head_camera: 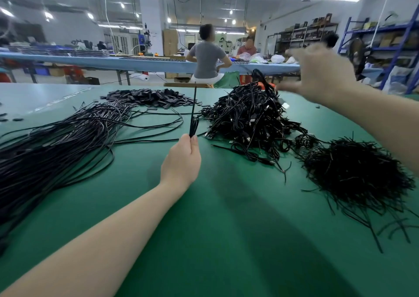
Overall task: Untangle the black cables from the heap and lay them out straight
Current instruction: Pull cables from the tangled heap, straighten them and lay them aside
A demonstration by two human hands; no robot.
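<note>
Here the left hand (pixel 182 158) pinches a small folded bunch of black cable (pixel 193 115) between thumb and fingers, holding it upright just in front of the tangled heap (pixel 249 117), so that the strands rise clear of the table (pixel 204 217). The right hand (pixel 322 74) is raised above and behind the heap, blurred by motion; its fingers look spread and relaxed, and I see nothing held in them, though a loop of cable (pixel 258 74) stands up from the heap's top just beside it.

To the left of the heap lies a long sheaf of laid-out cables (pixel 56 142), running roughly parallel, with a few loose strands curving back toward the heap. Behind that sheaf, also left of the heap, is a low pile of short black pieces (pixel 149 98). To the right of the heap sits a bristly mound of thin black strands (pixel 356 172). Beyond the heap, at another bench, 2 people (pixel 207 54) are at work.

The step in hand appears to be drawing 1 cable free. The next move likely calls for a steady pull with the left hand while the right restrains the heap, then carrying the freed cable over to the sheaf and aligning it. A hard tug could drag neighbouring cables along.
</note>
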